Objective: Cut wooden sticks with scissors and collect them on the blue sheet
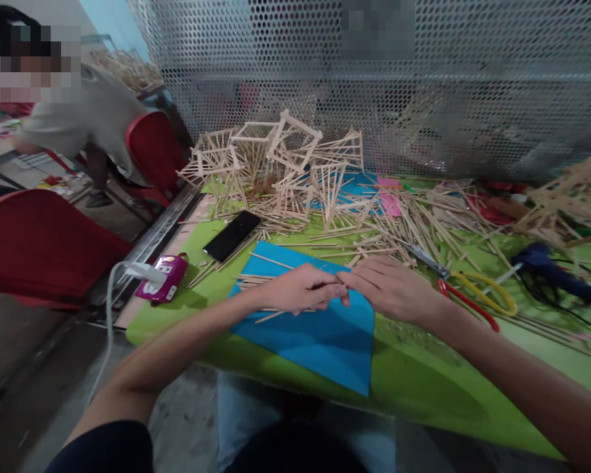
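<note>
Over a blue sheet (320,348) on the green-covered table, my two hands meet at the fingertips. My left hand (300,288) is closed, its thumb and fingers pressed together; whatever they pinch is hidden. From the right, my right hand (391,286) comes in with fingers bent and closed against the left fingertips, and I cannot make out what is in them. Several thin wooden sticks (253,279) lie on the sheet beside and partly under my left hand. Another stick (270,260) rests on the sheet just beyond it.
Stick frames (295,151) pile up at the back, before a perforated metal screen (285,46). Loose sticks (423,217), scissors (467,295) and a blue glue gun (554,272) lie right. A phone (232,235) and purple power socket (162,279) are left. A person (86,125) sits beyond.
</note>
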Demonstrator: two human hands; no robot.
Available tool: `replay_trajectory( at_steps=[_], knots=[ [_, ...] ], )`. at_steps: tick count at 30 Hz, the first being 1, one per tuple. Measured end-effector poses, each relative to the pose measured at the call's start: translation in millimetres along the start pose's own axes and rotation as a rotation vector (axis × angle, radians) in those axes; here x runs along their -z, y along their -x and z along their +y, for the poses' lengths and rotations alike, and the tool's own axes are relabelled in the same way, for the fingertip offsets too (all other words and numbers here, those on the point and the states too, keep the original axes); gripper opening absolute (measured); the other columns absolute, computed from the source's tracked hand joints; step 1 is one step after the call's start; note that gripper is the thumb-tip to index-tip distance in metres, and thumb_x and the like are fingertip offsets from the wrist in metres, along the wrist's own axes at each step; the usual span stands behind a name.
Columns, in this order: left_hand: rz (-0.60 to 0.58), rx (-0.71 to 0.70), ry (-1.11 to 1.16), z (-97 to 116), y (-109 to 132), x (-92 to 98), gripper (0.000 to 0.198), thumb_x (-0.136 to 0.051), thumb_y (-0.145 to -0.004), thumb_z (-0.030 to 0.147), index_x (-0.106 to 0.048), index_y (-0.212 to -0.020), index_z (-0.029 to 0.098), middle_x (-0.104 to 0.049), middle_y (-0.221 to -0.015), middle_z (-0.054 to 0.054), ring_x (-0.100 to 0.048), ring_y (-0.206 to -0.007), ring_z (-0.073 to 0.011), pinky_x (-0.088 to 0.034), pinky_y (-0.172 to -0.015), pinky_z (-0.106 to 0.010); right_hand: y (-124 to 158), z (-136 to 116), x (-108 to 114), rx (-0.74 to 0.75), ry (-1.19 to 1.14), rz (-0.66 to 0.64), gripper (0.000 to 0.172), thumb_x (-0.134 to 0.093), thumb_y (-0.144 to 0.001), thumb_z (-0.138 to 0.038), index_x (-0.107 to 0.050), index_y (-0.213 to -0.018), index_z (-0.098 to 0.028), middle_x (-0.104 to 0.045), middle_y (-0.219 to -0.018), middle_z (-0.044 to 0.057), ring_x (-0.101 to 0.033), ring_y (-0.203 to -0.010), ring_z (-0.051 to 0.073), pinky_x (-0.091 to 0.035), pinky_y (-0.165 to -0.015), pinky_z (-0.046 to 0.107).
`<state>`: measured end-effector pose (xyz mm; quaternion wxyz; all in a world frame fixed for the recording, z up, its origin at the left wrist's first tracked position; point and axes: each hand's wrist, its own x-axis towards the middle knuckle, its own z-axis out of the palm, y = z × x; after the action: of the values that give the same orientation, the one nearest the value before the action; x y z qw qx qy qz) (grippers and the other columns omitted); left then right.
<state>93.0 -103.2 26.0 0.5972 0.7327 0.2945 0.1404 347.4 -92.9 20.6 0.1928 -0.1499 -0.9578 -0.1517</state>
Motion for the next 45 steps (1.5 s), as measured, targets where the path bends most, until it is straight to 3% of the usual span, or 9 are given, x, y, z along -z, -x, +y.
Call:
replay_trajectory(
  at_steps=[4,9,17,28,33,38,45],
  knots=[
    [0.02,-0.105,-0.04,-6.1,-1.7,-0.5,0.054,-0.049,-0.104,0.06,-0.073,-0.102,0.012,-0.052,-0.056,0.004,-0.043,-0.043,-0.0069,-0.035,-0.044,-0.018,3.2,-4.9,-4.4,-0.038,-0.014,0.04,0.023,-0.046,-0.104,-0.012,-0.068,-0.106,-0.018,-0.067,-0.08,0.004,-0.059,-0.078,0.019,-0.047,-0.078,0.034],
    [0.055,-0.274,-0.102,-20.6,-5.0,-4.2,0.047,-0.045,-0.109,0.048,-0.073,-0.101,0.012,-0.059,-0.061,0.001,-0.048,-0.05,-0.0069,-0.038,-0.052,-0.017,9.9,-9.3,-7.6,-0.058,-0.025,0.129,0.024,-0.048,-0.1,-0.01,-0.065,-0.114,-0.019,-0.069,-0.082,0.003,-0.061,-0.078,0.019,-0.049,-0.078,0.035],
    [0.007,-0.223,-0.029,-27.5,-4.9,-9.2,0.051,-0.043,-0.109,0.054,-0.071,-0.1,0.012,-0.059,-0.064,0.002,-0.052,-0.046,-0.0056,-0.04,-0.046,-0.015,13.2,-17.6,-12.7,-0.114,-0.147,0.185,0.026,-0.045,-0.1,-0.009,-0.064,-0.114,-0.02,-0.066,-0.078,0.003,-0.059,-0.074,0.019,-0.049,-0.073,0.033],
    [-0.102,-0.087,0.162,-18.5,0.7,-4.6,0.052,-0.051,-0.104,0.06,-0.07,-0.099,0.012,-0.054,-0.062,0.004,-0.049,-0.04,-0.0054,-0.038,-0.035,-0.015,7.3,-28.4,-16.0,-0.227,-0.372,0.276,0.026,-0.043,-0.103,-0.008,-0.063,-0.109,-0.024,-0.072,-0.079,0.0,-0.064,-0.071,0.014,-0.051,-0.07,0.029],
    [-0.023,-0.11,0.078,-15.8,1.8,-4.3,0.053,-0.051,-0.105,0.058,-0.073,-0.099,0.011,-0.057,-0.062,0.003,-0.05,-0.041,-0.0052,-0.037,-0.039,-0.015,2.7,-34.9,-6.7,-0.303,-0.304,0.25,0.023,-0.048,-0.102,-0.008,-0.065,-0.106,-0.024,-0.074,-0.083,0.001,-0.066,-0.073,0.017,-0.053,-0.072,0.031],
    [0.09,-0.219,-0.052,-16.6,-0.2,-3.8,0.047,-0.049,-0.108,0.048,-0.075,-0.097,0.011,-0.057,-0.06,0.002,-0.048,-0.049,-0.0055,-0.038,-0.049,-0.015,4.7,-37.4,-6.0,-0.338,-0.158,0.227,0.029,-0.051,-0.098,-0.002,-0.063,-0.114,-0.022,-0.077,-0.091,0.003,-0.068,-0.079,0.019,-0.053,-0.077,0.035],
    [0.103,-0.281,-0.065,-14.3,-0.1,-10.0,0.042,-0.047,-0.109,0.041,-0.073,-0.094,0.011,-0.057,-0.061,0.003,-0.049,-0.048,-0.0049,-0.038,-0.051,-0.014,5.1,-38.1,-10.3,-0.314,-0.194,0.289,0.029,-0.052,-0.097,-0.001,-0.062,-0.112,-0.023,-0.074,-0.084,0.001,-0.066,-0.075,0.018,-0.051,-0.072,0.033]
  ],
)
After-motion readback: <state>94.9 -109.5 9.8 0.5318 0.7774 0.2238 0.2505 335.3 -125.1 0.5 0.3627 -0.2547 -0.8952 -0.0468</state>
